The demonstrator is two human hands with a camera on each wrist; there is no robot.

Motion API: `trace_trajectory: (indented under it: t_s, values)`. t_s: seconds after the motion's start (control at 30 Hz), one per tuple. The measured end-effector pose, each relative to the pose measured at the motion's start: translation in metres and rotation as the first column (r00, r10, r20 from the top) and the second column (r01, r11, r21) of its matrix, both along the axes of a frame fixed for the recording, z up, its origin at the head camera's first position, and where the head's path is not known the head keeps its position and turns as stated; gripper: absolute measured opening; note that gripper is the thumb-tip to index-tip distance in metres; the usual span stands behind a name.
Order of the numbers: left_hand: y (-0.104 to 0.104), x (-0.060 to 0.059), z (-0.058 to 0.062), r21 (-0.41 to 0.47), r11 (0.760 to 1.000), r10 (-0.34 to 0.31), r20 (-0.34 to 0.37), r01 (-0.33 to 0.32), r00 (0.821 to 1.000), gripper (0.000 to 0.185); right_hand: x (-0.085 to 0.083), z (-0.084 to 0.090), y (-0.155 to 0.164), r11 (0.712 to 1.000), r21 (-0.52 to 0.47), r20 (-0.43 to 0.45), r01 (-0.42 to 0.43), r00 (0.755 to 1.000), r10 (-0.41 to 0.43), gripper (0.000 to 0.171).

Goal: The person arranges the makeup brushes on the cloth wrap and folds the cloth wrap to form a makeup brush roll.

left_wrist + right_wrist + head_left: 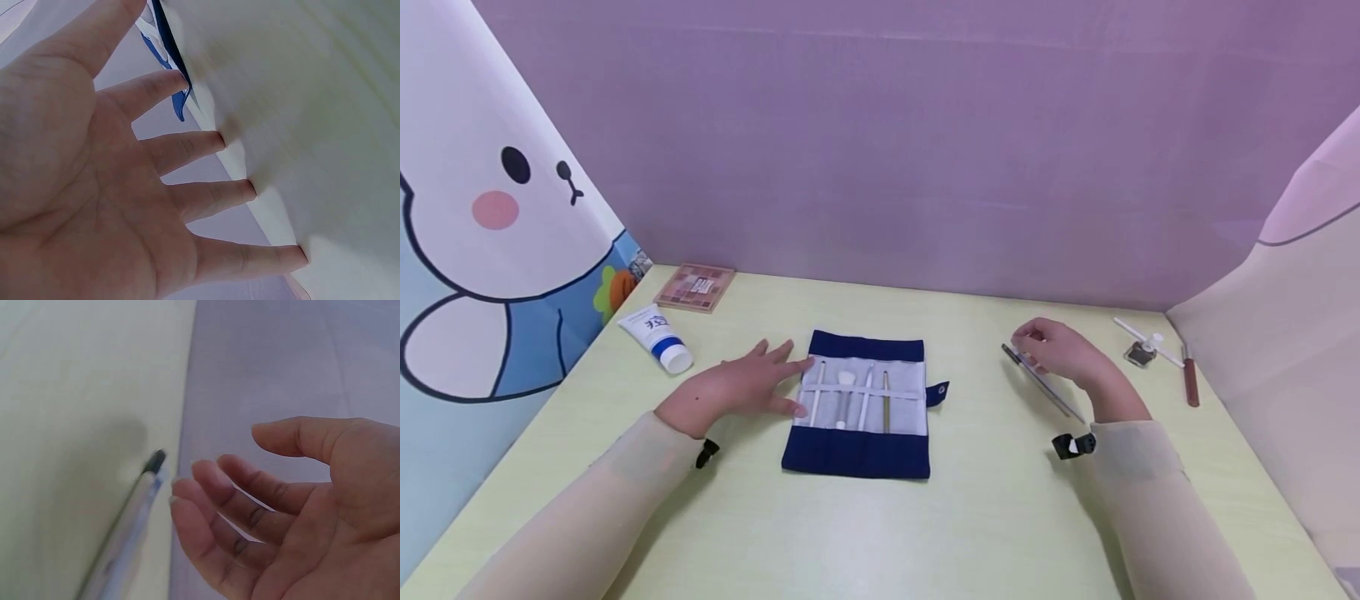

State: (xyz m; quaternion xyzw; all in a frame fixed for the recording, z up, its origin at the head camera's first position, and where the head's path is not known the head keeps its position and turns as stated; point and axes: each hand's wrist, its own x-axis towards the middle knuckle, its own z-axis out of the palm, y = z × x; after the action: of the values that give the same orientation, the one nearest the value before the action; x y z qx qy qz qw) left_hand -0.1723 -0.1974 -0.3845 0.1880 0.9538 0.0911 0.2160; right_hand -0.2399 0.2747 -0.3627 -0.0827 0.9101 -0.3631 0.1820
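Note:
A navy brush roll [855,455] lies unfolded, a snap tab [937,393] at its right. Under its elastic band sit a white-headed makeup brush [846,382], an olive-gold pencil [886,408] and slim white sticks. My left hand [741,387] is spread at the roll's left edge; thumb and index finger reach over that edge, the other fingertips meet the tabletop in the left wrist view. Right of the roll, my right hand [1056,350] hovers with loosely bent fingers, nothing between them. Close beside its fingertips are slim, dark-tipped sticks [122,540], slanting over the table.
A white tube with a blue band [655,337] lies at the left, near an eyeshadow palette [695,288] at the back edge. At the far right are a small dark bottle with a white cap [1140,354], a white stick [1129,329] and a reddish-brown tube [1191,383].

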Motion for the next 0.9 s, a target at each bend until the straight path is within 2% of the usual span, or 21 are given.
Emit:
trace_trajectory:
  t_s: [0.13,0.4,0.63,0.9]
  values:
    - [0.001,0.000,-0.001,-0.001,1.000,-0.003,0.000,0.003,1.000,0.089,-0.001,-0.006,0.006,0.999,0.037,0.020,-0.011,1.000,0.011,0.043]
    - [0.001,0.000,-0.001,0.000,1.000,0.001,-0.001,-0.001,1.000,0.088,-0.005,-0.011,0.008,0.994,0.109,0.005,0.000,1.000,0.000,0.044]
    - [0.000,0.001,-0.002,0.010,1.000,0.004,-0.002,-0.004,1.000,0.089,-0.009,-0.015,0.002,0.977,0.213,-0.065,-0.019,0.997,0.034,0.037]
    - [0.001,0.003,-0.001,0.015,1.000,0.008,-0.008,-0.008,1.000,0.089,-0.011,-0.018,-0.003,0.964,0.263,-0.062,-0.039,0.996,0.057,0.044]
